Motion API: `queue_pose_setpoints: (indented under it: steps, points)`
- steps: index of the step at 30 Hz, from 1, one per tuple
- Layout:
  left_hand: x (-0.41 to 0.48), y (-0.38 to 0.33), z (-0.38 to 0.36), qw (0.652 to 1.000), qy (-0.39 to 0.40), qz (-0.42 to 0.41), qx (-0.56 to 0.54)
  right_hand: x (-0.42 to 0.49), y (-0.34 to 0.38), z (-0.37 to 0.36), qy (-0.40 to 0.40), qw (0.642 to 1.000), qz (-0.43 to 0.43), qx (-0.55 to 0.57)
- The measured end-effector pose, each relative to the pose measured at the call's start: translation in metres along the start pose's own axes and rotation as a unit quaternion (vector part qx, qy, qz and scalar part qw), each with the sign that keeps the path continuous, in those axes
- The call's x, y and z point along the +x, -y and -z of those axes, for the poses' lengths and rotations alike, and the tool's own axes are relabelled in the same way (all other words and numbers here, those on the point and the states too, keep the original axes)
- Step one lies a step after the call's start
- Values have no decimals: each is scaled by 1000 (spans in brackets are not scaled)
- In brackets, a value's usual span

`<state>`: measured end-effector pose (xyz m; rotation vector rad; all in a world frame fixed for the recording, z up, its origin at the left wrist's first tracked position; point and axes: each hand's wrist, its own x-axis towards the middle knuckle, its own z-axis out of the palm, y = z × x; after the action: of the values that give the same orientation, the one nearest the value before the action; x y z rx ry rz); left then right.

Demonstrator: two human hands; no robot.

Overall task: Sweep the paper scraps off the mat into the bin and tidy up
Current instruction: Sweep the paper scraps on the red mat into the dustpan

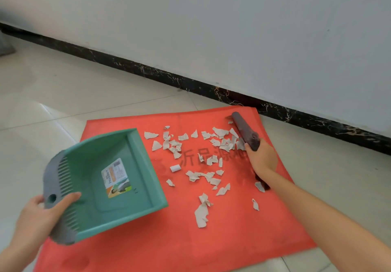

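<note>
Left grip (40, 214) clasped the grey toothed rim of the green dustpan (127, 151); right grip (262, 157) was clenched round the grey brush (245, 132). Torn paper scraps (203, 174) lay scattered on the red mat (211, 246), between dustpan and brush, on the tiled floor (63, 93).

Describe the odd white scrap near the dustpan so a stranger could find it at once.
Start at the red mat on the floor and find the green dustpan over its left side. Right of the dustpan's open edge lies one small piece: plain white and neatly rectangular, unlike the grey, ragged printed scraps around it.
</note>
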<state>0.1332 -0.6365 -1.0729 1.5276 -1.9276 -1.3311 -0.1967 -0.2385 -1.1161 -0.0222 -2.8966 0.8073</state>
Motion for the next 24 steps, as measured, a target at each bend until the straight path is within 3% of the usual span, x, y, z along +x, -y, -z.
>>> queue_pose_setpoints:
  steps: [3, 14, 20, 24]
  points:
    - [-18, -5, -3, 998, 53, -8, 21, -16, 19, -8, 21, 1000, 14, 16]
    - [-27, 12, -1, 998, 51, 20, -35, -77, 83, -26, 68, 993, 78, 62]
    - [-19, 34, 28, 999, 34, 10, 1, -60, 66, 9, -8, 994, 93, 50]
    - [-20, 46, 39, 999, 32, 27, -12, -46, 13, 29, -55, 998, 39, -17]
